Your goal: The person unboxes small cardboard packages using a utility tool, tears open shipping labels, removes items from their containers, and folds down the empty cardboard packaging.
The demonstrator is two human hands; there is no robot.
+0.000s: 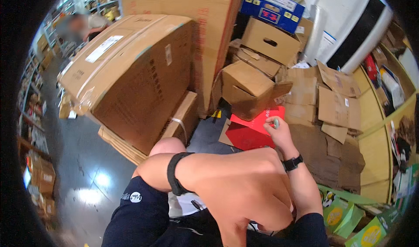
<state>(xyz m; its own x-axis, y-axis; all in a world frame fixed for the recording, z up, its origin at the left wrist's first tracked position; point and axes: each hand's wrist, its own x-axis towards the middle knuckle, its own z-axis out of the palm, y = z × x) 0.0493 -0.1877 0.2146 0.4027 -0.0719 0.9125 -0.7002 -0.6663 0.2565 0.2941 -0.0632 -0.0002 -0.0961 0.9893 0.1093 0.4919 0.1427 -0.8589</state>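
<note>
Close to the camera, my left hand (252, 188) shows its back and wears a black band (178, 174) around the wrist. Its fingers curl downward near my chest, and the palm side is hidden. Farther out, my right hand (281, 134) grips a small pale-green object (276, 123) between thumb and fingers. A black watch (292, 163) sits on that wrist. Just left of the right hand lie a bright red sheet or bag (250, 121) and a darker red flat piece (247, 136). A brown cardboard box (248, 86) stands just above the red items.
A large carton (144, 70) leans at the left before a tall carton (173, 1). Flattened cardboard (327, 158) covers floor on the right, beside yellow shelving (376, 132). Green printed boxes (347, 214) lie lower right. Another person (95, 24) is at the far left.
</note>
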